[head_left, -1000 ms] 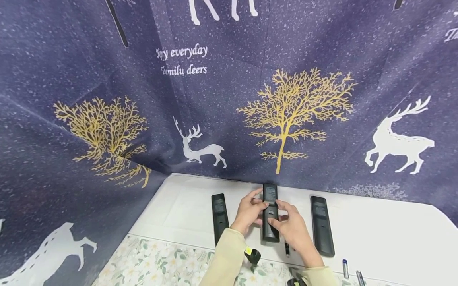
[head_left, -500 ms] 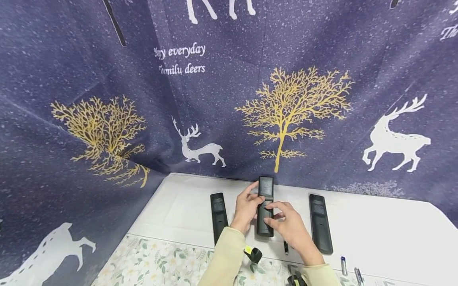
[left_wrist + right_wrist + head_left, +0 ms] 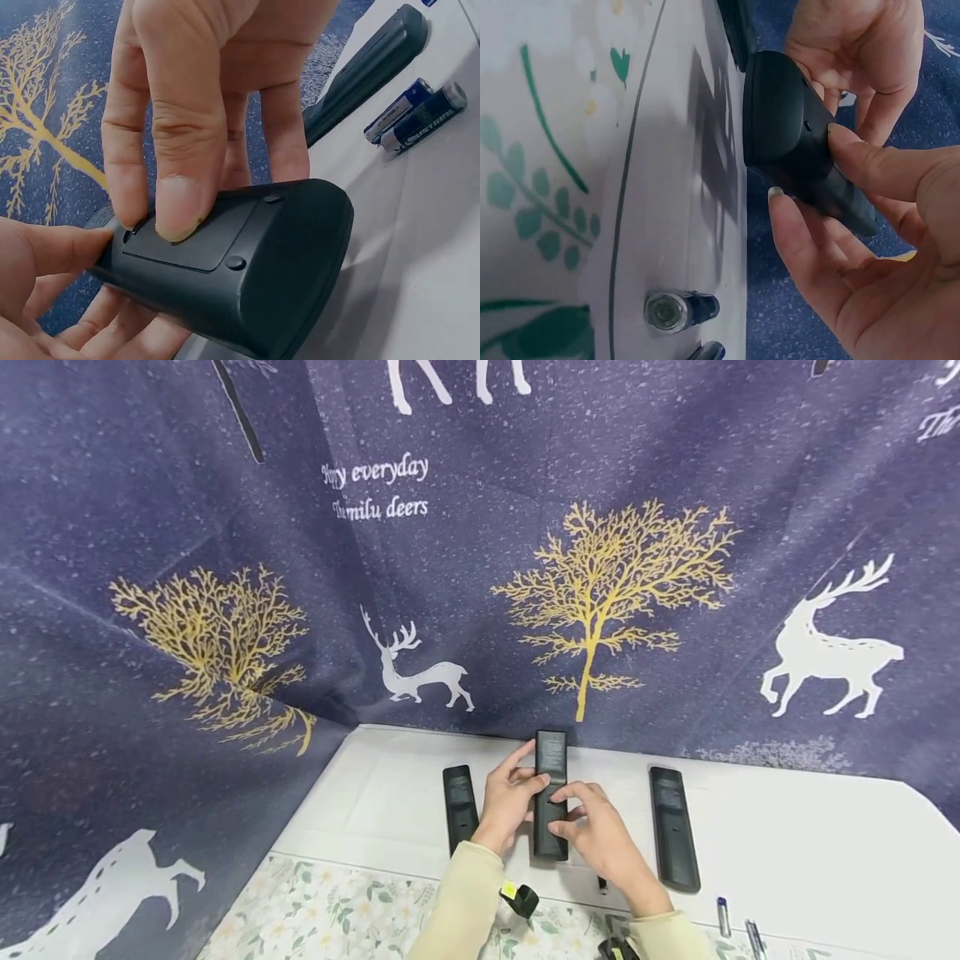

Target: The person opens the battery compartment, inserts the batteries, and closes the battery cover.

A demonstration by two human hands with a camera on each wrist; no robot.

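A black remote control (image 3: 552, 760) is held back side up over the white tabletop, its rounded end towards me. My left hand (image 3: 508, 797) grips its left side, thumb on the back and fingers underneath. My right hand (image 3: 600, 835) takes it from the other side. In the left wrist view the right thumb (image 3: 180, 202) presses on the battery cover (image 3: 214, 236), with the index fingertip at the notch in its edge. The cover's outline shows flush with the casing. Other right-hand fingers (image 3: 791, 225) lie along the remote's side in the right wrist view.
Two more black remotes lie back up, one on the left (image 3: 459, 802) and one on the right (image 3: 675, 831). Loose batteries (image 3: 722, 917) lie near the front right; another battery (image 3: 602, 885) shows by the right wrist. A floral cloth (image 3: 322, 902) covers the front. A dark curtain (image 3: 450, 568) hangs behind.
The remote has shifted left with both hands. My right index finger has moved from the remote's right edge onto its back, by the battery cover's notch.
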